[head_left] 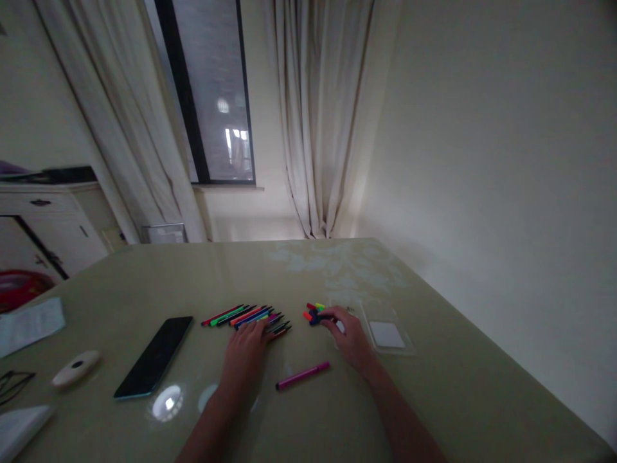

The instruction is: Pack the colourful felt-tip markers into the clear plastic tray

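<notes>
A row of uncapped felt-tip pens (241,315) in several colours lies side by side on the table. My left hand (245,350) rests over the near right part of this row, its fingers curled down and closed on a felt-tip pen there, which they partly hide. To the right is a small heap of coloured pen caps (308,316). Over the heap's right side, my right hand (349,334) pinches a dark pen cap (324,316) between thumb and fingers. One magenta felt-tip pen (303,376), its cap on, lies apart, nearer to me between my forearms.
A clear plastic case (402,347) with a white label lies right of my right hand. On the left are a dark phone (154,357), a white computer mouse (76,368), glasses (14,384) and a paper (31,326). A wall (506,212) borders the table's right side.
</notes>
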A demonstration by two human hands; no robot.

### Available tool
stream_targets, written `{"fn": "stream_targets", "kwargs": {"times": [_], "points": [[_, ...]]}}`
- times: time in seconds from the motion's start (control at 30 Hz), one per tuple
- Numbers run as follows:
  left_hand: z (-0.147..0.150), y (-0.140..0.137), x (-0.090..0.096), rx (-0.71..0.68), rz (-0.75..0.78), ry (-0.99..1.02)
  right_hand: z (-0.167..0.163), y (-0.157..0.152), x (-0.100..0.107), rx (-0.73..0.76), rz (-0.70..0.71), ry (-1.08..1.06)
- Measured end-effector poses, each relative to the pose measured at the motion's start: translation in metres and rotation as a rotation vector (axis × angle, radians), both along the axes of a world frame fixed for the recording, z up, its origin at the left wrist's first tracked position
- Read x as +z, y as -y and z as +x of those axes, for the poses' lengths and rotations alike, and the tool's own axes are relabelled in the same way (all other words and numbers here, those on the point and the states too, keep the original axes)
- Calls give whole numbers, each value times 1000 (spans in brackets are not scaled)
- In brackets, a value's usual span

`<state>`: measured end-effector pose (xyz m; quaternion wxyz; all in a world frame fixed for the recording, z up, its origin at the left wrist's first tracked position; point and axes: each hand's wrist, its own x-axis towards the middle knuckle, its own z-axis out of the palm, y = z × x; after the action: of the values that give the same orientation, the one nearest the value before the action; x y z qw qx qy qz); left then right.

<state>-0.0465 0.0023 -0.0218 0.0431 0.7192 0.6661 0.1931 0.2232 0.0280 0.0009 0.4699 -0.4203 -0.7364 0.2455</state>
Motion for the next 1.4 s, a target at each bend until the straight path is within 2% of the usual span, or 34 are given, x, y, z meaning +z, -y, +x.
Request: {"fn": "stream_targets", "kwargs": {"times": [0.23,0.4,0.6,0.77,1.0,1.17,1.4], "points": [[3,-5,-10,-29,-35,145,-6,-3,-6,-1,-2,-102],[6,-8,-13,-38,73,289,-13,-2,-8,12,-4,-124],[13,-7,-7,-230,133,419,-16,0,-6,15,18,-110],[17,-5,-6,-262,176,421,-17,-1,-6,56,-8,-84],[18,-2,0,-273,147,424,-18,-3,-12,102,-30,-48],[24,3,4,-312,75,573,-16,-2,-10,122,-64,-42],[27,4,6,-273,44,710,-18,1,-4,123,-67,-26]]}}
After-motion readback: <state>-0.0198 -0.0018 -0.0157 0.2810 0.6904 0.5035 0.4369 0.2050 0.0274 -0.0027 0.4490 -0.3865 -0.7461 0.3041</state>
